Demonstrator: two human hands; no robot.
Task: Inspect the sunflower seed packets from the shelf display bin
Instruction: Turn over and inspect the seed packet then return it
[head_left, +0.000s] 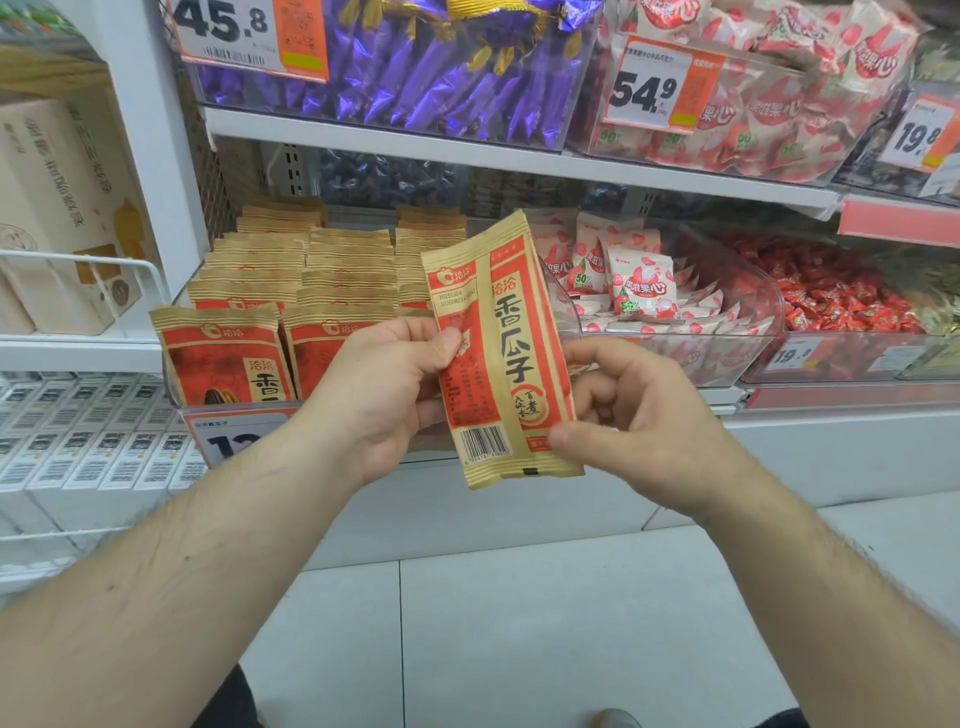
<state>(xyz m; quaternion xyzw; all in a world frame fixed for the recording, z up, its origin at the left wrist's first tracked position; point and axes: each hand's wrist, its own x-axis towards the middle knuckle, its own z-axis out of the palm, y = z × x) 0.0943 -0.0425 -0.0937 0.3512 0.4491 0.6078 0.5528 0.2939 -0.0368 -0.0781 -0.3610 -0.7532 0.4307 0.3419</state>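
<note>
Head view, packet: you hold one tan-and-red paper sunflower seed packet (501, 353) upright in front of the shelf, back panel toward you, so date print and barcode can be read.
Left hand (384, 395): thumb and curled fingers pinch the packet's left edge, steadying it.
Right hand (634, 415): thumb presses the lower right corner, fingers curled behind, likely ready to flip it.
Bin: the clear plastic display bin (179, 400) behind keeps the remaining matching packets (291, 291) standing in rows.

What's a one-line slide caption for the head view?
Both hands, left hand and right hand, hold a sunflower seed packet barcode-side up before the display bin.
</note>
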